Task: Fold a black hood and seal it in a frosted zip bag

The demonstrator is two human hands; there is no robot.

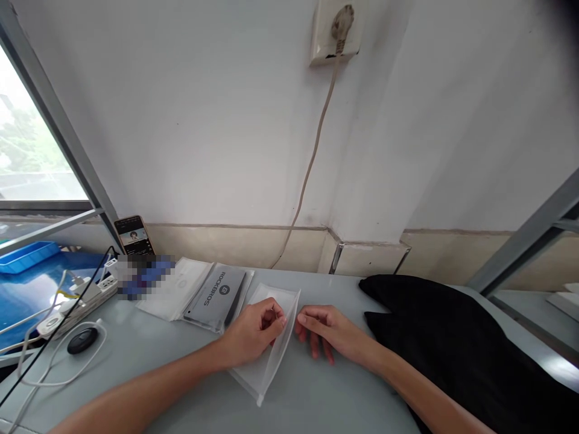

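Note:
A frosted clear zip bag (270, 366) lies slanted on the grey table, its slider end toward me. My left hand (256, 328) is over the bag, fingers curled and thumb pinched against the index finger on its upper layer near the zip edge. Just right of that edge is my right hand (323, 331), its fingers loosely bent and apart, with nothing visible in them. Left of the bag lie a packed grey ROCKBROS pouch (219, 295) in clear plastic and another frosted bag (174, 289).
Black cloth (447, 349) covers the table's right side. On the left are a power strip (85, 304) with cables, a black oval object (82, 341) and a propped phone (134, 236). A blue tray (29, 256) stands farther left. A cord (312, 160) hangs along the wall behind.

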